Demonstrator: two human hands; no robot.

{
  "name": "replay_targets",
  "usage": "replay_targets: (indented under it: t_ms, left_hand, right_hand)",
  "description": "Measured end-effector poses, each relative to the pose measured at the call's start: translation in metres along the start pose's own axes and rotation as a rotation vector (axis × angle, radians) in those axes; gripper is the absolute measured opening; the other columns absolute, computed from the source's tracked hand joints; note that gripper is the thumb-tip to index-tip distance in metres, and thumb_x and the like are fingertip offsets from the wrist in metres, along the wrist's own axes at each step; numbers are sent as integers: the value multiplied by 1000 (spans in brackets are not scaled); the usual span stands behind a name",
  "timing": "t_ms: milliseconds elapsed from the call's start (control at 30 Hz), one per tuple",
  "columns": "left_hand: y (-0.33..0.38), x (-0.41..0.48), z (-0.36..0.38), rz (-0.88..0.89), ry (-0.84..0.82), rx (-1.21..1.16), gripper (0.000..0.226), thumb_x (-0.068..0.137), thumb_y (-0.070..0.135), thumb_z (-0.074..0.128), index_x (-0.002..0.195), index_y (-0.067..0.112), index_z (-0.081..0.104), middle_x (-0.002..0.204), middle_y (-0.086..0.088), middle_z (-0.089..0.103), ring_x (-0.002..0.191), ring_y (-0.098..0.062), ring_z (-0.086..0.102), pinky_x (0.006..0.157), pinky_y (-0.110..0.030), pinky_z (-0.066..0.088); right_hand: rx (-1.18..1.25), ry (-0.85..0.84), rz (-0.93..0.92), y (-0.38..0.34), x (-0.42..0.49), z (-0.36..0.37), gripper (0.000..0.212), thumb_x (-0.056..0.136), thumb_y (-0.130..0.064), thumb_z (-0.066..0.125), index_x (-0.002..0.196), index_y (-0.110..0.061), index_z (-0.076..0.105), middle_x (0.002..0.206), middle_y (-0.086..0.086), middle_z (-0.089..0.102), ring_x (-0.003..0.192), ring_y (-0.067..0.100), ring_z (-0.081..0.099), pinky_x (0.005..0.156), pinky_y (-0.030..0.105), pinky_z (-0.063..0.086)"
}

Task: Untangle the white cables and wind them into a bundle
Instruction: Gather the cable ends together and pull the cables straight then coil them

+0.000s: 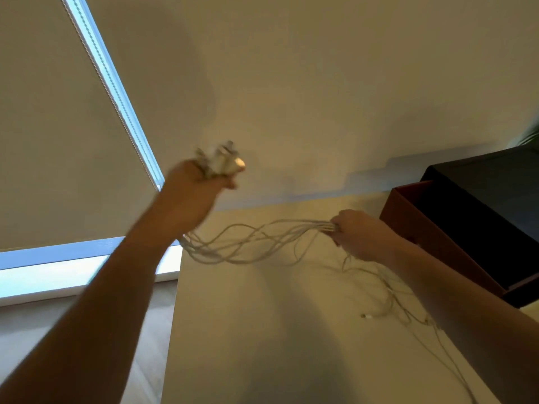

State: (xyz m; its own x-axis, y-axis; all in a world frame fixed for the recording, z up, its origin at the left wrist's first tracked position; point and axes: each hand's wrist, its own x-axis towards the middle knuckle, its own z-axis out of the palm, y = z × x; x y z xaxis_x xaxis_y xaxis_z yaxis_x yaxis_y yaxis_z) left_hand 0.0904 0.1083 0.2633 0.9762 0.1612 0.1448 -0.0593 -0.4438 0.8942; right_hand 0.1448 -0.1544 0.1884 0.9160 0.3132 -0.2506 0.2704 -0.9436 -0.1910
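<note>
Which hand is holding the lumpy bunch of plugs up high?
The left hand. It is raised and clutches the clump of white plug ends, while the right hand sits lower, only pinching the thin white cables above the pale table.

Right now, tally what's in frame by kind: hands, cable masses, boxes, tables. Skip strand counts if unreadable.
Hands: 2, left hand and right hand
White cables: 1 tangled mass, strands too blurred to count
Dark open box: 1
Table: 1
Total: 5
</note>
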Motion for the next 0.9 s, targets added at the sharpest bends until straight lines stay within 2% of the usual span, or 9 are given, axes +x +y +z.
replay_targets:
  t_ms: [100, 267, 400, 467, 533, 633, 733, 800, 900]
  left_hand:
    - [-7, -9, 43, -3, -289, 106, 54, 66, 61, 67, 104, 22, 74, 110, 3, 72, 101, -4, 63, 89, -24, 45]
    - [-9, -20, 77, 56, -476, 224, 31, 90, 29, 65, 119, 21, 65, 117, -2, 67, 107, -18, 62, 96, -37, 47]
    - [-11, -5, 71, 157, -451, 451, 14, 91, 13, 58, 102, 10, 66, 98, -8, 68, 92, -26, 63, 83, -46, 49]
    - [-8, -1, 66, 190, -414, 458, 9, 88, 7, 58, 92, 7, 67, 90, -10, 69, 85, -29, 64, 78, -45, 51]
    - [-2, 5, 57, 238, -300, 410, 15, 85, 1, 60, 95, 7, 70, 93, -5, 70, 88, -25, 66, 76, -29, 50]
    - [17, 18, 29, 281, -72, 339, 30, 87, -3, 59, 113, 8, 70, 103, -1, 66, 99, -15, 60, 69, -3, 37]
    - [29, 31, -1, 268, 123, 257, 31, 90, 2, 55, 116, 13, 68, 102, 2, 67, 90, -9, 62, 67, -1, 36]
    - [31, 34, -14, 278, 215, 183, 26, 91, 2, 52, 110, 11, 67, 92, 12, 62, 74, 6, 58, 66, 3, 35]
    - [21, 50, -40, 250, 332, 86, 21, 90, 16, 52, 105, 16, 68, 94, 14, 64, 70, 23, 52, 68, 4, 35]
  right_hand:
    - [-97, 53, -96, -25, -2, 0, 37, 101, -41, 37, 71, -19, 44, 73, -5, 34, 65, 16, 41, 65, 30, 36]
    - [126, 44, -114, -44, -9, -24, 32, 93, -11, 44, 61, -7, 47, 57, 7, 50, 46, 14, 42, 46, 21, 31]
    - [426, 106, -150, -42, -20, -32, 24, 90, -14, 53, 70, -2, 60, 51, 4, 55, 37, 9, 51, 45, 22, 44]
    - [460, 140, -200, -40, -23, -33, 24, 91, -18, 56, 73, -4, 60, 50, 1, 58, 39, 10, 56, 45, 18, 44]
    - [450, 139, -225, -32, -23, -31, 25, 94, -27, 57, 73, -13, 56, 55, -5, 62, 44, 11, 61, 51, 23, 50]
    - [326, 54, -134, -5, -20, -13, 25, 94, -37, 56, 76, -19, 55, 64, -4, 66, 52, 9, 65, 65, 34, 56]
    - [315, 42, -2, 26, -18, 11, 26, 93, -39, 58, 77, -19, 58, 63, -4, 66, 59, 12, 64, 71, 40, 55]
    - [315, 38, 46, 43, -19, 24, 26, 92, -40, 59, 75, -20, 59, 63, -4, 66, 62, 12, 63, 72, 41, 55]
    - [269, -2, 130, 63, -26, 43, 28, 92, -40, 58, 73, -20, 61, 63, -4, 67, 62, 10, 63, 70, 35, 54]
